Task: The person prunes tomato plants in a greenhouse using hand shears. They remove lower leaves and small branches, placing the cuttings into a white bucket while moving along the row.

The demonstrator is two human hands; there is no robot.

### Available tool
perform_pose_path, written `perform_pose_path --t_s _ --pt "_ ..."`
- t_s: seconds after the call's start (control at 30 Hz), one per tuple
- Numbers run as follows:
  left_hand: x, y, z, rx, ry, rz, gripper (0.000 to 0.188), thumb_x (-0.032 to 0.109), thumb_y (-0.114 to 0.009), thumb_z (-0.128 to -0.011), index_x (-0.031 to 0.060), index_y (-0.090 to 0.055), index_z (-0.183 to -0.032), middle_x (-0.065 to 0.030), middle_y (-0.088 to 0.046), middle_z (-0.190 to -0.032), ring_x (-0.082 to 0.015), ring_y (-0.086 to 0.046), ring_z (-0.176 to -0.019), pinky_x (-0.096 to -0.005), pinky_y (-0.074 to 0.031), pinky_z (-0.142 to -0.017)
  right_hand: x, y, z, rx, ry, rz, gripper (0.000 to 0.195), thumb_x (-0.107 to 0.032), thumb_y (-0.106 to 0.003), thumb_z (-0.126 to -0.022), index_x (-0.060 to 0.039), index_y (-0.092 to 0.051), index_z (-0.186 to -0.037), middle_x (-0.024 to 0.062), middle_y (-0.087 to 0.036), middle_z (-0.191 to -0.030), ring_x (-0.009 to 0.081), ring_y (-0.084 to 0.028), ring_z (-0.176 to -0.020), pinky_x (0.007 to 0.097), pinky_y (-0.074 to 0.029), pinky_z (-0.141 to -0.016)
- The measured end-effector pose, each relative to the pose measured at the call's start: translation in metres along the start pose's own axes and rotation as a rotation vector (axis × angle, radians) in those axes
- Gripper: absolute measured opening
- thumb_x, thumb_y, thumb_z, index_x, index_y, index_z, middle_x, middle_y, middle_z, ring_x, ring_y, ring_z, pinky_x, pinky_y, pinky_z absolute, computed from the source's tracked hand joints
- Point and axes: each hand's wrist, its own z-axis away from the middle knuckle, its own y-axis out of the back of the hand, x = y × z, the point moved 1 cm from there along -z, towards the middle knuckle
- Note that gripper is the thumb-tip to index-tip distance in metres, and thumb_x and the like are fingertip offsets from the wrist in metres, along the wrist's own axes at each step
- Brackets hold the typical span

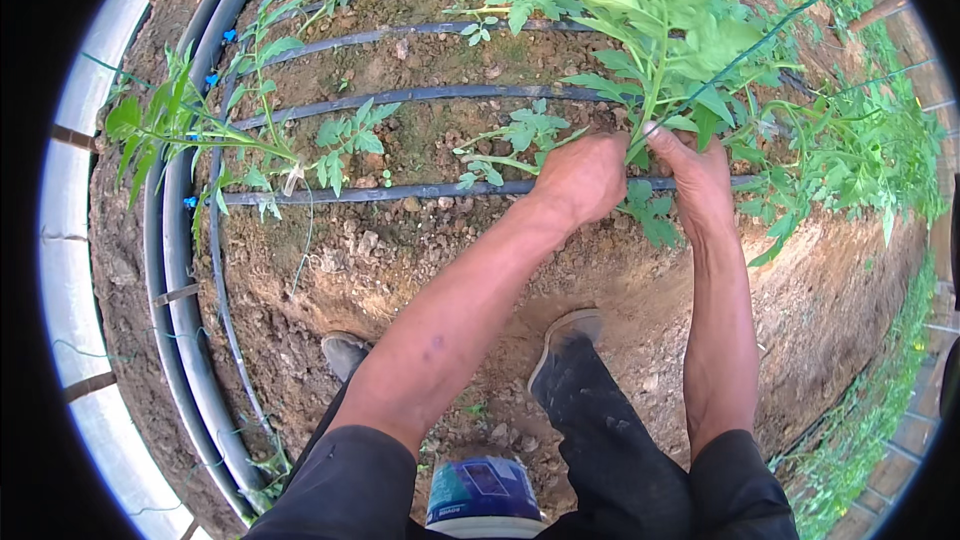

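Note:
A young tomato plant [657,67] with broad green leaves rises between my two hands, its top blurred. My left hand [589,174] is curled beside the base of its stem; the fingertips are hidden, so what they hold cannot be made out. On the other side my right hand [697,172] has its thumb against the stem, the other fingers partly behind leaves. A taut green twine [772,28] comes down from the upper right and meets the stem at the thumb. Under both hands runs a black drip line [390,193] on the soil.
More tomato plants stand left [262,139] and right [855,157]. Thick black pipes [176,240] with blue connectors [212,80] run down the left side. A labelled bucket [484,491] stands between my legs. My shoe [570,330] rests beside the raised soil bed [360,247].

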Motion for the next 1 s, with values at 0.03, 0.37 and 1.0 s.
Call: perform_pose_path --t_s 0.03,0.37,1.0 --pt "-0.001 0.001 0.001 -0.024 -0.025 0.002 0.028 0.006 -0.056 -0.09 -0.0013 -0.067 -0.115 -0.0254 -0.074 -0.102 -0.0409 -0.073 -0.1 -0.053 -0.058 -0.086 0.005 0.0 -0.005 0.006 -0.057 0.024 0.042 -0.014 -0.082 -0.089 0.0007 -0.064 -0.124 0.0056 -0.07 -0.105 0.0103 -0.057 -0.086 0.0277 -0.047 -0.078" --pt "-0.033 -0.003 0.007 0.013 -0.127 0.35 0.023 0.01 -0.064 -0.094 0.0001 -0.069 -0.114 -0.0234 -0.074 -0.102 -0.038 -0.072 -0.098 -0.0499 -0.056 -0.086 0.028 -0.017 0.05 0.123 0.24 -0.176 0.04 -0.011 -0.074 -0.093 -0.0001 -0.062 -0.128 0.0102 -0.069 -0.12 0.0161 -0.065 -0.103 0.0323 -0.053 -0.088" --pt "-0.046 -0.01 0.058 0.212 0.013 1.14 0.032 0.022 -0.061 -0.107 0.0067 -0.054 -0.134 -0.0078 -0.071 -0.118 -0.0136 -0.071 -0.089 -0.0277 -0.054 -0.063 -0.051 -0.069 0.059 -0.039 0.536 0.195 0.028 -0.011 -0.063 -0.104 0.0026 -0.055 -0.127 0.0122 -0.065 -0.118 0.016 -0.062 -0.106 0.0301 -0.052 -0.091"
